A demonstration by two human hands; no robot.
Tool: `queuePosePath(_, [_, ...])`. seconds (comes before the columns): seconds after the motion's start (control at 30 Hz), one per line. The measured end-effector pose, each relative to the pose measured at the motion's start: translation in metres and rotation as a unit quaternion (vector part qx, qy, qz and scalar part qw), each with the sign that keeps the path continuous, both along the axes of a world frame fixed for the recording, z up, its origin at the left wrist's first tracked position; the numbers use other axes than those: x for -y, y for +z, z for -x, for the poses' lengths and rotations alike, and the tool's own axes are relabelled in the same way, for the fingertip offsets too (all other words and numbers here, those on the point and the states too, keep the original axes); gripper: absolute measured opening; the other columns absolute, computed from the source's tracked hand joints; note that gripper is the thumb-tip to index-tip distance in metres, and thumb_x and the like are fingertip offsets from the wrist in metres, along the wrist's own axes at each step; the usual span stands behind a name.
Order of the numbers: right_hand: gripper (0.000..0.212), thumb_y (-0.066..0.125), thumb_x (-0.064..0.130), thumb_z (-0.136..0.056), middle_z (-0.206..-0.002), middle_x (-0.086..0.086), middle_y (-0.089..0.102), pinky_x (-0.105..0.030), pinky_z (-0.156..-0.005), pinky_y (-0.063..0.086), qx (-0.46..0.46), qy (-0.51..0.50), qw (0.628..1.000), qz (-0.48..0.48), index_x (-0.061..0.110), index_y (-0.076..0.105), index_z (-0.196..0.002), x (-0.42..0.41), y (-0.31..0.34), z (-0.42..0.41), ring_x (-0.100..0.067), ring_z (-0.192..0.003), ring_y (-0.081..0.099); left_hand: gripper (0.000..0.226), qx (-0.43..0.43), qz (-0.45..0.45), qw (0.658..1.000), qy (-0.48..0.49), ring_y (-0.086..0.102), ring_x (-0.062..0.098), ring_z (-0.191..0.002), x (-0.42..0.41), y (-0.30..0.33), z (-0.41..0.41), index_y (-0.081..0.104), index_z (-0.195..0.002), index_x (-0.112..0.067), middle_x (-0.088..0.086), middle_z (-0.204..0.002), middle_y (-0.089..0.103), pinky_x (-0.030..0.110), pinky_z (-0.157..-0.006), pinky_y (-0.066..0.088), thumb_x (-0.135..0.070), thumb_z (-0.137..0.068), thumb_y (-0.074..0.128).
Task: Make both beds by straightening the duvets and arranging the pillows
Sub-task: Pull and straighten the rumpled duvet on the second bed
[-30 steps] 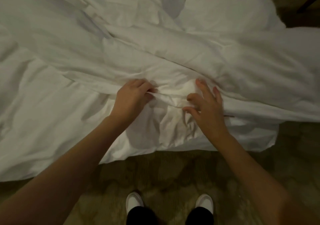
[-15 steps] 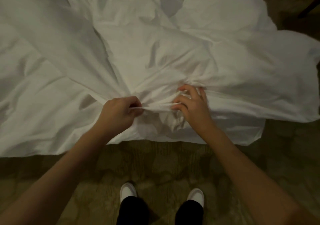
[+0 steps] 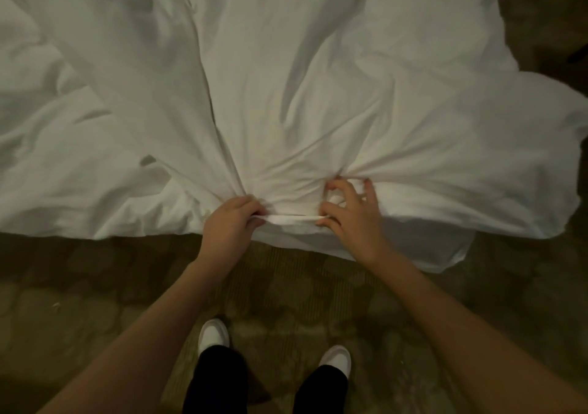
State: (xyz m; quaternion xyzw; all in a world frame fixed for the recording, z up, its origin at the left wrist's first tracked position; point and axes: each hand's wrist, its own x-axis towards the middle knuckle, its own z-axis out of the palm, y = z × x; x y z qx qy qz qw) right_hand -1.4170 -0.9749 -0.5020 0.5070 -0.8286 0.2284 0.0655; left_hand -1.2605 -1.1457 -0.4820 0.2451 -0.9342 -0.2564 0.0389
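Observation:
A white duvet (image 3: pixel 318 79) covers the upper two thirds of the view, creased, with folds fanning out from its near edge. My left hand (image 3: pixel 230 222) grips that edge in a fist. A short way to the right my right hand (image 3: pixel 350 216) pinches the same edge between thumb and forefinger, the other fingers spread over the cloth. A taut strip of fabric runs between the two hands. The duvet's near right corner (image 3: pixel 445 254) hangs down toward the floor. No pillows are in view.
Patterned brownish carpet (image 3: pixel 95 286) lies below the duvet's edge. My two white shoes (image 3: pixel 213 334) and dark trouser legs stand on it at the bottom centre. Dark floor shows at the top right beside the bed.
Both hands have pulled the duvet's edge toward me and closed on it. The big bunched folds across the middle have flattened. My feet have stepped back a little.

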Motion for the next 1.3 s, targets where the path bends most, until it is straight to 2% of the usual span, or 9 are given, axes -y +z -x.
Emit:
queuePosePath(0.1, [0.031, 0.048, 0.044, -0.079, -0.119, -0.009, 0.060, -0.065, -0.099, 0.030, 0.015, 0.003, 0.999, -0.034, 0.021, 0.069, -0.077, -0.005, 0.000, -0.002, -0.019, -0.117, 0.044, 0.016, -0.009, 0.001, 1.000, -0.020, 0.062, 0.029, -0.089, -0.001, -0.002, -0.001, 0.070, -0.092, -0.011, 0.005, -0.096, 0.067, 0.030, -0.075, 0.043, -0.007, -0.077, 0.073])
queuePosePath(0.2, [0.044, 0.044, 0.052, -0.083, -0.131, -0.008, 0.055, -0.063, -0.102, 0.031, 0.039, -0.009, 0.995, -0.087, 0.021, 0.069, -0.099, -0.008, 0.002, -0.005, -0.022, -0.125, 0.045, 0.029, 0.000, 0.005, 0.998, -0.068, 0.061, 0.033, -0.096, 0.006, 0.003, -0.005, 0.069, -0.107, -0.011, 0.008, -0.107, 0.066, 0.036, -0.081, 0.045, -0.012, -0.078, 0.075])
queuePosePath(0.3, [0.047, 0.041, 0.053, -0.087, -0.134, -0.005, 0.053, -0.053, -0.103, 0.033, 0.099, -0.053, 0.992, -0.062, 0.021, 0.066, -0.111, 0.005, 0.017, -0.015, -0.021, -0.122, 0.042, 0.033, -0.012, 0.046, 0.994, -0.094, 0.061, 0.031, -0.102, 0.024, 0.015, -0.008, 0.067, -0.115, -0.014, 0.007, -0.114, 0.065, 0.039, -0.085, 0.045, -0.021, -0.083, 0.065])
queuePosePath(0.43, [0.043, 0.041, 0.042, -0.090, -0.131, -0.009, 0.055, -0.050, -0.099, 0.040, 0.068, -0.077, 0.995, -0.021, 0.016, 0.063, -0.116, 0.039, 0.034, -0.034, -0.020, -0.118, 0.038, 0.035, -0.044, 0.123, 0.985, -0.112, 0.057, 0.025, -0.109, 0.058, 0.033, -0.016, 0.065, -0.117, -0.018, 0.003, -0.118, 0.063, 0.034, -0.089, 0.038, -0.024, -0.083, 0.057])
queuePosePath(0.57, [0.043, 0.041, 0.036, -0.091, -0.130, -0.012, 0.057, -0.044, -0.103, 0.029, 0.008, -0.099, 0.995, -0.019, 0.013, 0.062, -0.120, 0.088, 0.044, -0.048, -0.022, -0.121, 0.040, 0.037, -0.076, 0.164, 0.974, -0.136, 0.047, 0.022, -0.119, 0.109, 0.046, -0.030, 0.061, -0.122, -0.020, 0.004, -0.127, 0.058, 0.032, -0.096, 0.031, -0.021, -0.085, 0.057])
queuePosePath(0.63, [0.043, 0.040, 0.035, -0.092, -0.131, -0.012, 0.056, -0.046, -0.106, 0.024, 0.005, -0.119, 0.993, -0.021, 0.014, 0.061, -0.122, 0.118, 0.049, -0.057, -0.021, -0.124, 0.039, 0.039, -0.071, 0.183, 0.972, -0.132, 0.045, 0.023, -0.125, 0.143, 0.053, -0.043, 0.058, -0.126, -0.022, 0.003, -0.133, 0.055, 0.035, -0.100, 0.033, -0.023, -0.087, 0.052])
queuePosePath(0.83, [0.051, 0.032, 0.041, -0.093, -0.143, -0.007, 0.047, -0.052, -0.112, 0.015, 0.052, -0.150, 0.987, -0.036, 0.019, 0.053, -0.134, 0.213, 0.062, -0.089, -0.023, -0.135, 0.039, 0.053, -0.048, 0.225, 0.965, -0.126, 0.044, 0.029, -0.132, 0.234, 0.066, -0.070, 0.055, -0.131, -0.018, 0.006, -0.139, 0.052, 0.046, -0.109, 0.027, -0.014, -0.081, 0.072])
queuePosePath(1.03, [0.054, 0.033, 0.042, -0.095, -0.145, -0.007, 0.045, -0.049, -0.113, 0.015, 0.030, -0.152, 0.988, -0.006, 0.016, 0.044, -0.141, 0.291, 0.071, -0.101, -0.021, -0.136, 0.034, 0.066, -0.038, 0.226, 0.967, -0.113, 0.040, 0.027, -0.135, 0.298, 0.066, -0.064, 0.040, -0.139, -0.023, 0.004, -0.143, 0.048, 0.046, -0.111, 0.027, -0.017, -0.082, 0.072])
queuePosePath(1.3, [0.049, 0.033, 0.046, -0.097, -0.152, -0.006, 0.035, -0.057, -0.111, 0.020, -0.071, -0.097, 0.992, -0.046, 0.031, 0.038, -0.144, 0.383, 0.083, -0.067, -0.029, -0.140, 0.031, 0.071, -0.030, 0.215, 0.973, -0.078, 0.031, 0.025, -0.141, 0.386, 0.063, -0.026, 0.028, -0.145, -0.030, 0.001, -0.150, 0.039, 0.047, -0.113, 0.023, -0.017, -0.087, 0.068])
